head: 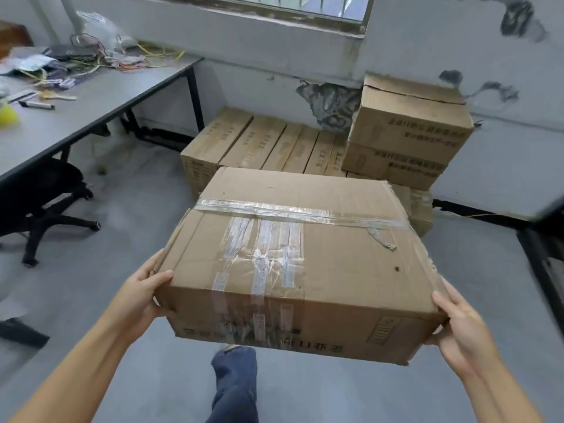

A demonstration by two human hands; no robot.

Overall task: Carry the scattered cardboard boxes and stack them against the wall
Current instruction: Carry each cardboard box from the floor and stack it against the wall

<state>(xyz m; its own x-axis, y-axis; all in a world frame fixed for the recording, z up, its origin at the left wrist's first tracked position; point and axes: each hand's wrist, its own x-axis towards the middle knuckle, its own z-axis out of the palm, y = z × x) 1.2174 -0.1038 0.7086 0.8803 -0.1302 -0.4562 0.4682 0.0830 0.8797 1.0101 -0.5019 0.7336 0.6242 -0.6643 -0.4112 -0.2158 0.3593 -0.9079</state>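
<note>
Between both hands [143, 296] [460, 328], taped cardboard box [305, 261].

Counts, head view. Hands: 2, i.e. left hand [143, 296] and right hand [460, 328], both holding 1 carried box [305, 257]. Floor row [259, 141] by the wall [244, 83]: I count approx. 6 narrow boxes side by side; the rightmost crowd together, so I can't be sure. Stack at right: 2 boxes clear, upper box [409, 117] and lower box [393, 166], plus 1 partly hidden box [422, 209] beneath. Tables: 1 left table [100, 99]; 1 blurred grey edge [549, 206] at right, poss. a 2nd. Chair [45, 196]: 1. Window [293, 4]: 1. Leg [235, 386]: 1. Yellow item [7, 116]: 1.
</note>
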